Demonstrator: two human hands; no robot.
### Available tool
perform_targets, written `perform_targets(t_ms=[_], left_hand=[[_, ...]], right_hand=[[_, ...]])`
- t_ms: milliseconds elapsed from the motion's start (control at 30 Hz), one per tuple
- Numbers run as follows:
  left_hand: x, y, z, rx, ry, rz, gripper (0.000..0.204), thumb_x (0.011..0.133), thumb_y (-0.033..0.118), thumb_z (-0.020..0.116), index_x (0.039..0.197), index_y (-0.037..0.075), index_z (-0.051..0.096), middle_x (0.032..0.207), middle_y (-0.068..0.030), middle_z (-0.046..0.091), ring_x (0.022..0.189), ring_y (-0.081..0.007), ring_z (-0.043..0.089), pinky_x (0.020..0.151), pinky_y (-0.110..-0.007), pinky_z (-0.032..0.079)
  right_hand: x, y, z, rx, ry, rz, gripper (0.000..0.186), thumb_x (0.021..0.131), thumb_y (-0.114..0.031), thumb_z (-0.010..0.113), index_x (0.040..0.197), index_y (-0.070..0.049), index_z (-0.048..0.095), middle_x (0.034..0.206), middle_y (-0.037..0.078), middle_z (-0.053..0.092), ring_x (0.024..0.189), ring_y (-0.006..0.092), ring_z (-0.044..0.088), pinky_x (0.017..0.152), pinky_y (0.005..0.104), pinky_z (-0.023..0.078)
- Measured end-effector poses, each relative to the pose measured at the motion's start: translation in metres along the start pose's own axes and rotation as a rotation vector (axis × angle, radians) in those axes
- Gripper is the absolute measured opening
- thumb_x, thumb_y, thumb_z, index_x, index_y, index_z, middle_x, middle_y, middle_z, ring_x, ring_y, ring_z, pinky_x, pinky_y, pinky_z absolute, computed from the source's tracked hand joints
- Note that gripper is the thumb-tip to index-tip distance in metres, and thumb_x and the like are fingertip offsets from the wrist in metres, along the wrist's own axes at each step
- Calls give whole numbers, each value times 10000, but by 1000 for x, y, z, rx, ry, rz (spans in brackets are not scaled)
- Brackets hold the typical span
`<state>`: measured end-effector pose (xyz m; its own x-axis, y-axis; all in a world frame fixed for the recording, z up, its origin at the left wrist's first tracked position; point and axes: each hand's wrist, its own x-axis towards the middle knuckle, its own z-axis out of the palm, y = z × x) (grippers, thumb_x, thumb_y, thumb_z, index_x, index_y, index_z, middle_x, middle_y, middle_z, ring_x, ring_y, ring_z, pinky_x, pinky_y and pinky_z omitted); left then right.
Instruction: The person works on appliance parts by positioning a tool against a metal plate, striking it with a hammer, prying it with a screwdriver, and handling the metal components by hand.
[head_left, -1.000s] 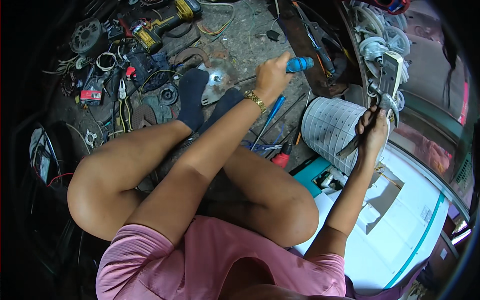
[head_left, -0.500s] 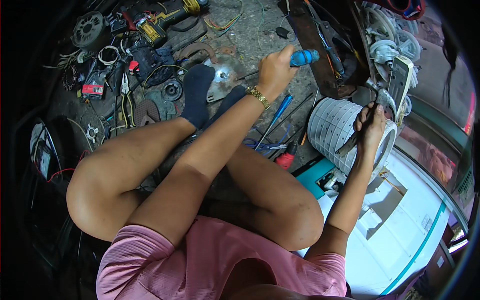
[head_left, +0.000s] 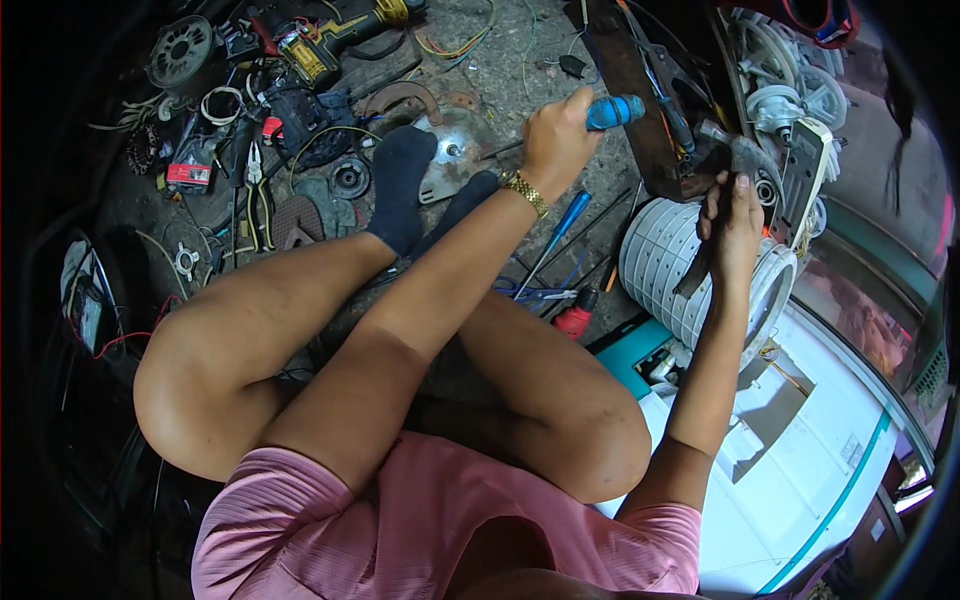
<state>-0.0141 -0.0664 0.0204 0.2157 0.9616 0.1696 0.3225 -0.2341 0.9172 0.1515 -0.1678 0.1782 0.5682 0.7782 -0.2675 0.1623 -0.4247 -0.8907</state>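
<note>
Left clutter: Where the floor is crowded, we see a red packet (head_left: 188,174) near a pair of yellow-and-black pliers (head_left: 257,200), with a yellow-and-black drill (head_left: 310,55) lying farther off.
Feet: We find two dark socks (head_left: 403,180) close together, one beside a metal plate (head_left: 440,178) that lies flat on the floor.
Left hand: We see the left hand (head_left: 560,145) curled into a fist around a screwdriver (head_left: 615,112), its blue handle sticking out on the right and its shaft on the left. The shaft points at the plate; we cannot tell whether its tip touches. A gold band (head_left: 525,193) circles the wrist.
Middle floor: We spot blue scissors (head_left: 540,293), another blue-handled screwdriver (head_left: 567,222) and a red tool (head_left: 575,315) near one another.
White drum: We see the white drum (head_left: 650,255) on its side, partly behind the right forearm.
Right hand: We see the right hand (head_left: 738,225) closed around a hammer (head_left: 748,160), the metal head raised past the fingers and the dark handle slanting down across the drum.
Right edge: We notice white pulleys (head_left: 780,105) heaped beyond the hammer, and a white panel (head_left: 800,500) beside the right arm.
</note>
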Motion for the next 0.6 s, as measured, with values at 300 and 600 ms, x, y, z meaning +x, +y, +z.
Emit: perform_targets(t_ms=[300, 600], left_hand=[[0, 0, 2, 2, 24, -5, 298, 736, 144, 796, 971, 97, 619, 747, -156, 681, 722, -397, 673, 597, -477, 515], [-14, 7, -10, 20, -141, 28, 291, 749, 167, 788, 983, 107, 626, 734, -165, 675, 726, -408, 671, 610, -487, 516]], right_hand=[[14, -13, 27, -42, -119, -6, 394, 1058, -426, 475, 1030, -53, 597, 642, -10, 469, 470, 70, 389, 409, 226, 313], [-27, 20, 31, 199, -111, 113, 364, 1072, -364, 455, 1046, -24, 583, 628, 12, 479, 439, 101, 409, 405, 245, 330]])
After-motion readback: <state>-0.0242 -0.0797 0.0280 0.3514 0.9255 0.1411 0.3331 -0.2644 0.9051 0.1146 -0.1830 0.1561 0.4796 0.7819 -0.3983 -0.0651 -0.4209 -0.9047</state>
